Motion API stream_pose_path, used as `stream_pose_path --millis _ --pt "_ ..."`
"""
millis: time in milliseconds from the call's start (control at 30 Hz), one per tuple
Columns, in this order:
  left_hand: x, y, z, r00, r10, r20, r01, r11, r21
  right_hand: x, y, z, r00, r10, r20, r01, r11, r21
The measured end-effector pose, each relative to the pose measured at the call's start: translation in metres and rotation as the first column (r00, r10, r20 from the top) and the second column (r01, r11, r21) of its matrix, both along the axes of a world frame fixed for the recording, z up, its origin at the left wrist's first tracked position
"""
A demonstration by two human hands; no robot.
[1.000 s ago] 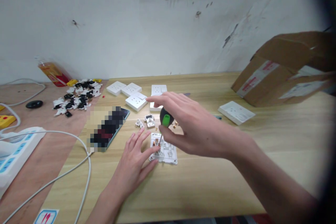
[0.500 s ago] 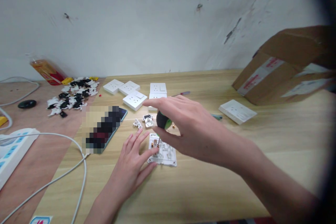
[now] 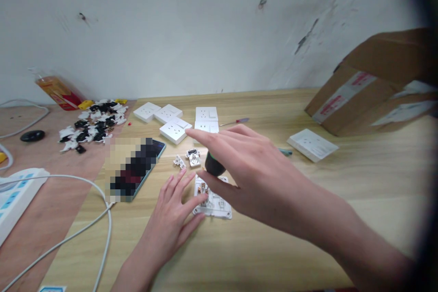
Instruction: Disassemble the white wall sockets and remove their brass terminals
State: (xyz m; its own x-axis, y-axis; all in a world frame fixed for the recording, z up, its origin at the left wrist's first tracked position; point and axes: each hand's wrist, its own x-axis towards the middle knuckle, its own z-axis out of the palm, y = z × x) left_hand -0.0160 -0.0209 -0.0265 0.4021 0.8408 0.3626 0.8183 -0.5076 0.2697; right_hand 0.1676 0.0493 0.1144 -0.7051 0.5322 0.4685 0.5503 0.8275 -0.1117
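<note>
A white socket panel (image 3: 219,207) lies back side up on the table, with brass contacts (image 3: 203,188) showing in its left part. My left hand (image 3: 174,205) reaches in from the left with fingers stretched and apart. Its index fingertip touches the parts by the contacts, and the thumb rests at the panel's lower left edge. Over the panel, my right hand (image 3: 246,164) is closed round the black-and-green handle of a screwdriver (image 3: 214,164). Its tip is hidden by the hand. Two small white socket inserts (image 3: 194,158) lie just beyond the panel.
Several finished-looking white sockets (image 3: 174,130) lie toward the wall, another socket (image 3: 312,145) at right. A thin screwdriver (image 3: 241,121) lies behind my right hand. A phone (image 3: 159,148), white cable (image 3: 108,232), heap of black-and-white parts (image 3: 96,123) and cardboard box (image 3: 372,82) surround the work.
The screwdriver handle has turned and tilted slightly in my right hand, showing more black and less green. My left hand stays in place on the panel. The view has shifted a little.
</note>
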Motion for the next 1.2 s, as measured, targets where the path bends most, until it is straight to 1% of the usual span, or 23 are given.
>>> stream_pose_path --millis 67,133,200,333,433,500,600,667,767,867,933,1067,1200 --pt "0.0 0.0 0.0 1.0 0.001 0.003 -0.001 1.0 0.0 -0.003 -0.001 -0.002 0.999 -0.044 -0.002 0.044 0.997 0.058" --pt "0.0 0.0 -0.001 1.0 -0.002 0.006 0.002 1.0 -0.001 -0.005 -0.001 -0.002 0.997 -0.078 0.002 0.078 0.994 0.073" --pt "0.0 0.0 -0.001 1.0 0.0 0.009 0.0 1.0 0.007 -0.003 -0.001 0.001 0.997 -0.069 0.03 0.068 0.997 0.035" --pt "0.0 0.0 -0.003 0.999 -0.011 0.03 0.01 0.999 0.034 0.003 -0.005 0.01 0.996 0.023 0.087 -0.016 0.997 -0.077" --pt "-0.001 0.0 -0.003 0.999 -0.02 0.043 0.018 0.999 0.028 0.001 -0.008 0.008 0.996 0.038 0.081 -0.032 0.997 -0.074" --pt "-0.001 0.0 -0.002 0.999 -0.008 0.042 0.007 1.0 0.018 -0.003 -0.007 0.003 0.998 -0.025 0.054 0.026 0.999 -0.02" --pt "0.0 0.0 -0.001 0.999 0.016 0.042 -0.015 1.0 -0.003 -0.008 -0.005 -0.002 0.987 -0.162 0.0 0.162 0.985 0.058" --pt "0.0 0.001 -0.001 0.999 0.013 0.043 -0.012 1.0 -0.021 -0.008 -0.004 -0.001 0.981 -0.196 -0.002 0.196 0.978 0.078" --pt "-0.001 0.001 -0.001 0.999 -0.002 0.039 0.003 1.0 -0.03 -0.003 -0.005 0.006 0.986 -0.161 0.045 0.158 0.986 0.05" --pt "-0.001 0.001 -0.001 0.999 -0.026 0.026 0.026 1.0 -0.013 0.0 -0.006 0.013 0.992 -0.088 0.088 0.092 0.994 -0.051" --pt "-0.002 0.0 -0.001 0.999 -0.029 0.026 0.029 1.0 -0.002 -0.001 -0.005 0.013 0.994 -0.067 0.082 0.074 0.994 -0.081" --pt "-0.002 0.001 -0.004 0.999 -0.007 0.041 0.007 1.0 -0.012 -0.006 -0.008 0.004 0.987 -0.15 0.048 0.15 0.989 0.002" --pt "-0.003 0.004 -0.011 0.999 -0.035 0.019 0.035 0.999 -0.003 -0.012 -0.017 -0.007 0.98 -0.198 -0.012 0.198 0.977 0.075"
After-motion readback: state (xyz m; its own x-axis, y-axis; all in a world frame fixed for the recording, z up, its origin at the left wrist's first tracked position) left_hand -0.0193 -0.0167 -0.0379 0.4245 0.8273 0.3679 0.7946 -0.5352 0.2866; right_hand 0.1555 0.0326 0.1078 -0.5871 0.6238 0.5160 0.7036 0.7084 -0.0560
